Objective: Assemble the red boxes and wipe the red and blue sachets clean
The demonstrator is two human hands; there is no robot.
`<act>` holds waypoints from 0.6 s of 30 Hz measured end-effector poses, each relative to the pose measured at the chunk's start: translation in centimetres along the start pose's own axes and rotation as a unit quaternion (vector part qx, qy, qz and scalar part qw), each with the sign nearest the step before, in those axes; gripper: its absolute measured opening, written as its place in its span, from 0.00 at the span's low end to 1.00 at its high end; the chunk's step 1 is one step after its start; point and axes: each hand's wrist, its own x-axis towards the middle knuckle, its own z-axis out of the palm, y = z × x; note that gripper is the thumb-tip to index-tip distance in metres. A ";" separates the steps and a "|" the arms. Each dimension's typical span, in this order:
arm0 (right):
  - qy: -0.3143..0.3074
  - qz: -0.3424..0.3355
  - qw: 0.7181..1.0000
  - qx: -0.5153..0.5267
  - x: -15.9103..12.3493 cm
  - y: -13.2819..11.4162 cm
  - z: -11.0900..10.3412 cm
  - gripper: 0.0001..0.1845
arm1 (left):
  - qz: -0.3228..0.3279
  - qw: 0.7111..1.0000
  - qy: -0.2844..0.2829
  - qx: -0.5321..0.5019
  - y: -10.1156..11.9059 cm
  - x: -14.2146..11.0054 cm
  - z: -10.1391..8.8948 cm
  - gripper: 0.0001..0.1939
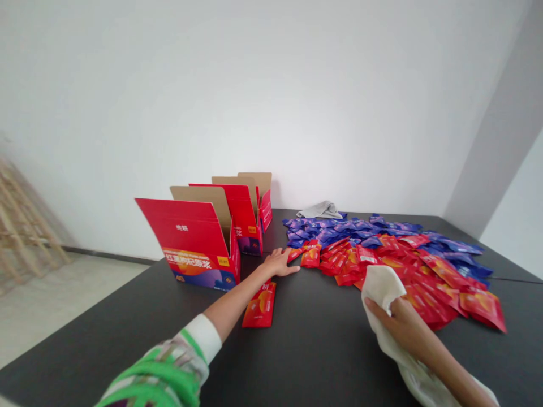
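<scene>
While my left hand (280, 263) reaches far across the dark surface (314, 339), palm down with the fingers spread and nothing in its grasp, my right hand (401, 322) pinches a bunched white cloth (382, 288) between thumb and fingers. Just beyond my left fingertips lies the left end of a heap of red pouches (356, 263); whether I am touching one, I cannot tell. A single red pouch (259, 311) lies flat nearer me, partly hidden under my left forearm. I judge the pouches light and yielding, with a slick, glossy skin that could slide under flat fingers, so I would take one by its edge or across its width, squeezing gently in case the packing can burst. The cloth looks limp and almost weightless, best held in a gathered fold as I have it; its loose tail trails toward the near right, where it could drag over pouches. Far right, blue pouches (339, 232) spread behind the red ones. On the left, open red boxes (190, 249) stand close to the surface's left edge, their raised flaps making a barrier. The widest room for moving runs near me, between the single pouch and the cloth.
</scene>
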 end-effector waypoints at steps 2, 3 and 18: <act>0.010 -0.005 1.000 0.000 0.0 0.2 0.3 0.26 | -0.011 0.999 0.023 0.024 -0.2 0.6 0.9 0.29; 0.016 -0.005 1.000 -0.002 -0.1 0.2 0.4 0.27 | -0.014 0.999 0.034 0.035 -0.3 0.7 1.2 0.26; 0.023 -0.012 0.998 0.050 0.1 0.5 -2.7 0.26 | -0.040 0.991 0.041 0.123 0.9 -4.0 -3.2 0.12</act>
